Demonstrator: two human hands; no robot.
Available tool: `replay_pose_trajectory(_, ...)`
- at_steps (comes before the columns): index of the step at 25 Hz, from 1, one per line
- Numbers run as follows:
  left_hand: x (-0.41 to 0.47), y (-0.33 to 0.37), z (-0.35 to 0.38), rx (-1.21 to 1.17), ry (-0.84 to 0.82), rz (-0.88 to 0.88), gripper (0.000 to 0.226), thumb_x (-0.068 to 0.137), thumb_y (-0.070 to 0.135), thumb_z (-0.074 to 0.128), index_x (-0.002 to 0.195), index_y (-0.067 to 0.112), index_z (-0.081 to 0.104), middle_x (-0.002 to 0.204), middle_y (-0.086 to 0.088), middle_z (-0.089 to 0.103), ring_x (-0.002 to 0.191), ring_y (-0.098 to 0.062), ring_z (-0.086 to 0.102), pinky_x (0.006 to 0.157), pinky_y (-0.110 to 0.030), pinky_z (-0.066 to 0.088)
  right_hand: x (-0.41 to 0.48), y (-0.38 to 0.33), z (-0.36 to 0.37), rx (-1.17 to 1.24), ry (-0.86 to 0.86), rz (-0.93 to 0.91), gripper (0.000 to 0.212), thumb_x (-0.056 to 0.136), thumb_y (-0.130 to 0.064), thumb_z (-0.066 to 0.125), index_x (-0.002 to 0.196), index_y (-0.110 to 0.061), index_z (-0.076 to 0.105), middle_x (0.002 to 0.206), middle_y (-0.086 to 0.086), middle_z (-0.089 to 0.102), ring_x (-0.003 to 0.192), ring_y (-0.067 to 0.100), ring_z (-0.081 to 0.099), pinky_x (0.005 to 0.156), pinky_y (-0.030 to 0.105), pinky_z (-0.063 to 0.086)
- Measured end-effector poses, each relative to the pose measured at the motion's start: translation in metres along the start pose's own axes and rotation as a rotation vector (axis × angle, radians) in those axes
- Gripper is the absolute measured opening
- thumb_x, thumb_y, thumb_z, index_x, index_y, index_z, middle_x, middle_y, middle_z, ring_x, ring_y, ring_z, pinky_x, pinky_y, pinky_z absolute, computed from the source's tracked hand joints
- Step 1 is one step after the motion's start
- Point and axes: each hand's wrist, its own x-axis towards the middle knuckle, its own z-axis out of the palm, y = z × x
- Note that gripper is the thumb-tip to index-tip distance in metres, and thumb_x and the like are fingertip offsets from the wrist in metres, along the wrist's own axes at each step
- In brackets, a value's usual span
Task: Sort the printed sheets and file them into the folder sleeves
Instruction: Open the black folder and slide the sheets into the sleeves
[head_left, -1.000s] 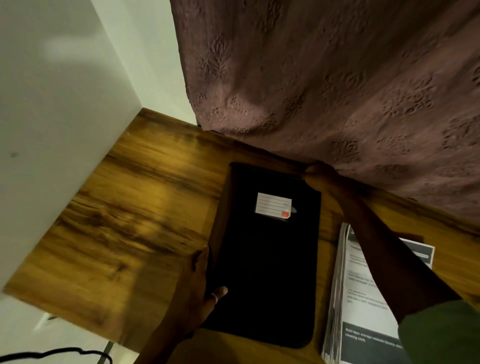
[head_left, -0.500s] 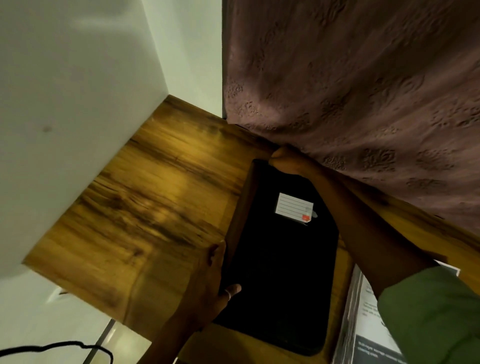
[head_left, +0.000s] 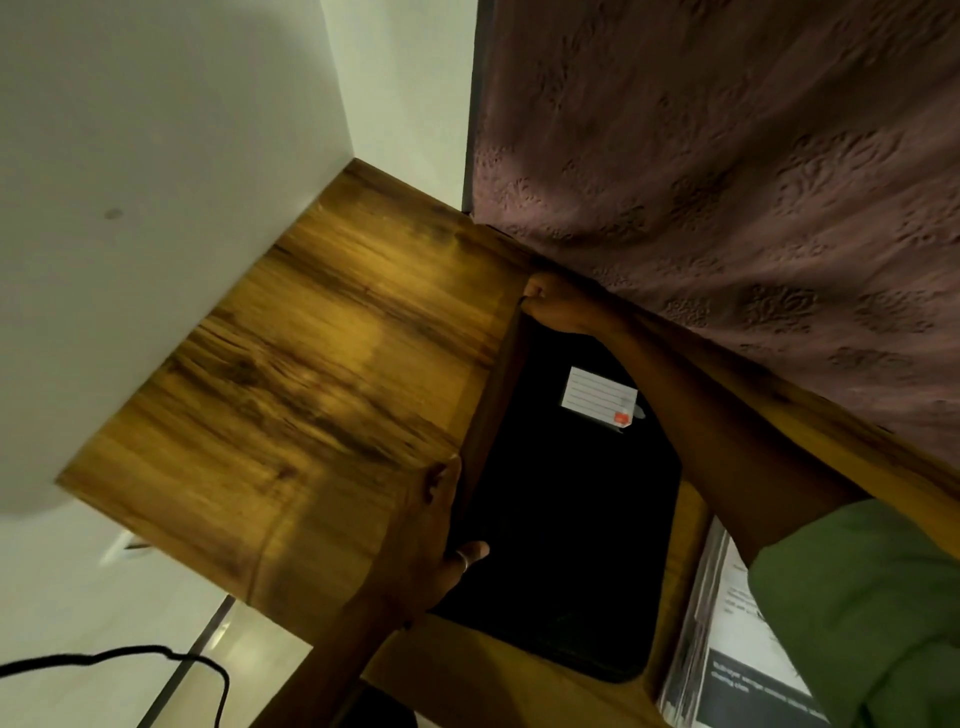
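A black folder (head_left: 571, 519) with a white lined label (head_left: 597, 396) lies closed on the wooden table (head_left: 337, 364). My left hand (head_left: 431, 551) holds the folder's left edge near its front corner, thumb on top of the cover. My right hand (head_left: 550, 304) is curled tightly at the folder's far left corner, next to the curtain; what its fingers pinch there is hidden. The stack of printed sheets (head_left: 727, 660) lies to the right of the folder at the front, partly under my green sleeve.
A mauve patterned curtain (head_left: 727, 182) hangs along the table's far side. A white wall (head_left: 130, 208) bounds the table on the left. A black cable (head_left: 130, 657) lies on the floor below the table's front edge.
My right hand has slid left along the folder's far edge, from the right corner to the left corner. My left hand has kept its hold on the left edge.
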Motion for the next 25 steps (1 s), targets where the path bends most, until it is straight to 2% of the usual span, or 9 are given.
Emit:
replay_pose_trajectory(2, -0.001, -0.001, 0.001, 0.016, -0.010, 0.006, 0.108, 0.076, 0.048, 0.077, 0.159, 0.017, 0.015, 0.153, -0.010, 0.030, 0.139, -0.030, 0.035, 0.109, -0.034, 0.034, -0.005, 0.000, 0.006, 0.027, 0.058, 0.036, 0.025, 0.089, -0.022, 0.052, 0.077, -0.001, 0.056, 0.074, 0.012, 0.054, 0.068, 0.024, 0.053, 0.063, 0.034, 0.041)
replay_pose_trajectory(3, -0.002, -0.001, 0.000, 0.032, -0.007, 0.010, 0.106, 0.077, 0.053, 0.072, 0.159, 0.018, 0.015, 0.153, -0.010, 0.030, 0.137, -0.031, 0.036, 0.109, -0.037, 0.037, -0.006, 0.001, 0.007, 0.037, 0.081, 0.042, 0.025, 0.090, -0.022, 0.053, 0.089, 0.002, 0.060, 0.086, 0.017, 0.062, 0.079, 0.028, 0.060, 0.068, 0.035, 0.045)
replay_pose_trajectory(5, -0.010, 0.003, 0.001, 0.124, 0.056, 0.049, 0.096, 0.080, 0.059, 0.060, 0.157, 0.019, 0.019, 0.150, -0.012, 0.036, 0.133, -0.033, 0.040, 0.104, -0.046, 0.043, -0.011, 0.003, 0.009, 0.080, 0.087, 0.049, 0.025, 0.094, -0.023, 0.054, 0.105, -0.003, 0.062, 0.106, 0.013, 0.065, 0.093, 0.025, 0.060, 0.072, 0.029, 0.042)
replay_pose_trajectory(7, -0.023, 0.009, 0.006, 0.250, 0.175, 0.138, 0.079, 0.086, 0.059, 0.051, 0.152, 0.021, 0.031, 0.144, -0.012, 0.044, 0.125, -0.034, 0.048, 0.096, -0.050, 0.047, -0.015, 0.009, 0.012, 0.106, 0.084, 0.052, 0.026, 0.097, -0.029, 0.054, 0.114, -0.011, 0.062, 0.112, 0.005, 0.062, 0.097, 0.015, 0.054, 0.077, 0.022, 0.036)
replay_pose_trajectory(9, -0.036, 0.014, 0.015, 0.340, 0.233, 0.250, 0.066, 0.090, 0.060, 0.050, 0.145, 0.024, 0.043, 0.142, -0.009, 0.048, 0.121, -0.032, 0.052, 0.091, -0.049, 0.049, -0.020, 0.017, 0.016, 0.086, 0.127, 0.035, 0.030, 0.097, -0.034, 0.055, 0.116, -0.012, 0.063, 0.113, 0.006, 0.063, 0.101, 0.018, 0.057, 0.080, 0.024, 0.040)
replay_pose_trajectory(12, -0.050, 0.014, 0.032, 0.457, 0.192, 0.450, 0.063, 0.088, 0.067, 0.055, 0.136, 0.026, 0.054, 0.142, -0.005, 0.051, 0.127, -0.028, 0.050, 0.094, -0.050, 0.047, -0.032, 0.034, 0.020, 0.081, 0.186, 0.054, 0.033, 0.097, -0.032, 0.056, 0.121, -0.010, 0.063, 0.123, 0.011, 0.063, 0.114, 0.026, 0.058, 0.094, 0.032, 0.044)
replay_pose_trajectory(19, -0.056, 0.023, 0.039, 0.545, 0.104, 0.711, 0.060, 0.083, 0.072, 0.060, 0.123, 0.027, 0.065, 0.132, -0.001, 0.059, 0.119, -0.023, 0.055, 0.090, -0.046, 0.050, -0.084, 0.101, 0.018, 0.090, 0.271, 0.263, 0.024, 0.094, -0.026, 0.055, 0.111, -0.014, 0.067, 0.114, 0.013, 0.068, 0.107, 0.034, 0.062, 0.094, 0.040, 0.049)
replay_pose_trajectory(22, -0.060, 0.025, 0.049, 0.590, 0.085, 0.800, 0.048, 0.086, 0.063, 0.063, 0.118, 0.027, 0.067, 0.126, 0.001, 0.060, 0.114, -0.019, 0.054, 0.084, -0.041, 0.053, -0.118, 0.126, 0.023, 0.180, 0.303, 0.450, 0.036, 0.096, -0.027, 0.054, 0.130, -0.015, 0.059, 0.137, 0.010, 0.057, 0.125, 0.030, 0.052, 0.104, 0.036, 0.040)
replay_pose_trajectory(25, -0.064, 0.027, 0.063, 0.575, 0.079, 0.826, 0.042, 0.090, 0.056, 0.063, 0.119, 0.026, 0.067, 0.123, 0.003, 0.062, 0.112, -0.018, 0.053, 0.081, -0.038, 0.055, -0.156, 0.130, 0.041, 0.259, 0.408, 0.530, 0.049, 0.093, -0.026, 0.062, 0.138, -0.013, 0.051, 0.142, 0.010, 0.053, 0.130, 0.029, 0.048, 0.105, 0.035, 0.038)
